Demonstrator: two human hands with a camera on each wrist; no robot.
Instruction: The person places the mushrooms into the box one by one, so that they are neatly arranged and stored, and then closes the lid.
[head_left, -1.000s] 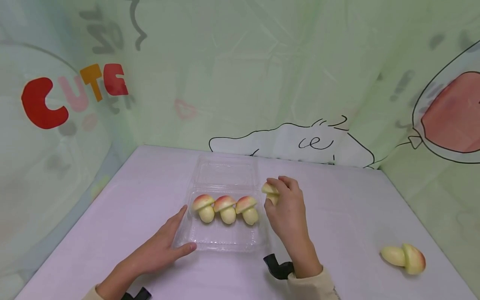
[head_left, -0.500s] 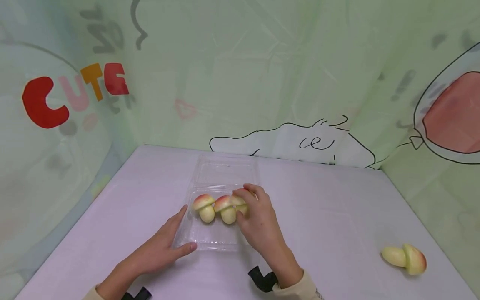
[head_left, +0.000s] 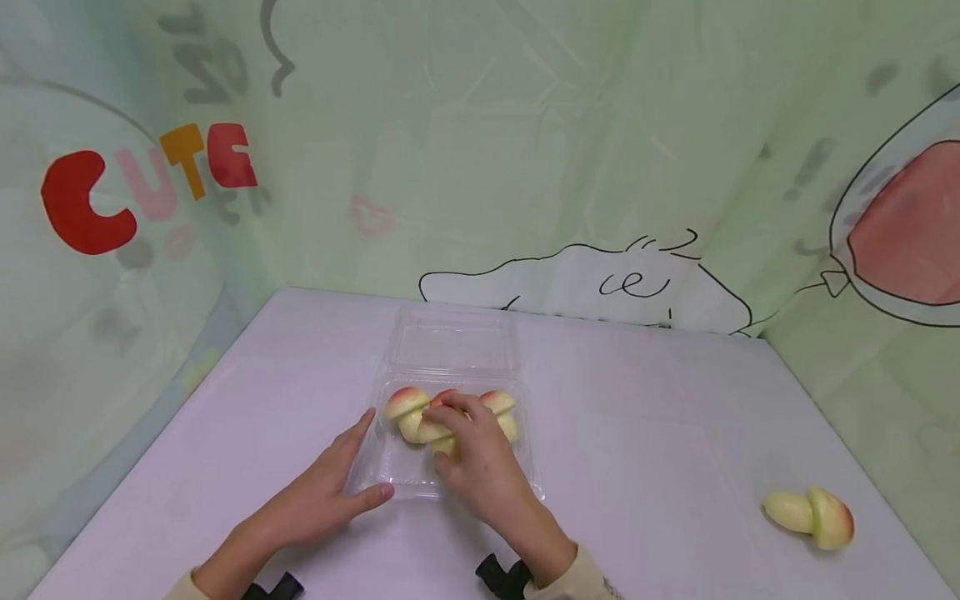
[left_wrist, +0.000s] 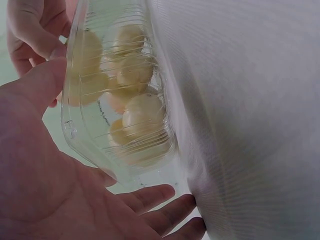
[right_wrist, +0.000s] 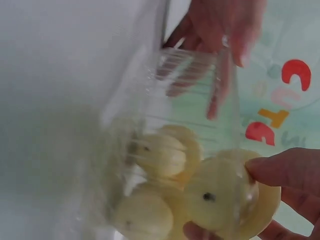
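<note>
My right hand [head_left: 480,462] pinched a light, smooth toy mushroom [head_left: 435,433] by its stem over the clear tray [head_left: 408,483] mid-desk. My left hand [head_left: 322,496] lay open against that flimsy tray's left wall.

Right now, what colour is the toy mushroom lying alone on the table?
The lone mushroom has a pale yellow-green stem and a red-blushed cap, clearest in the head view.

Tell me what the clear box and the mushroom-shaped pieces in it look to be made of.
Clear box: thin transparent plastic, glossy; the table shows through it and its walls are ribbed. Mushroom-shaped pieces: probably moulded foam or plastic; smooth matt skin, even yellow stems, red-blushed caps, all alike. The one that the right hand pinches shows a small dark hole in its stem end.
</note>
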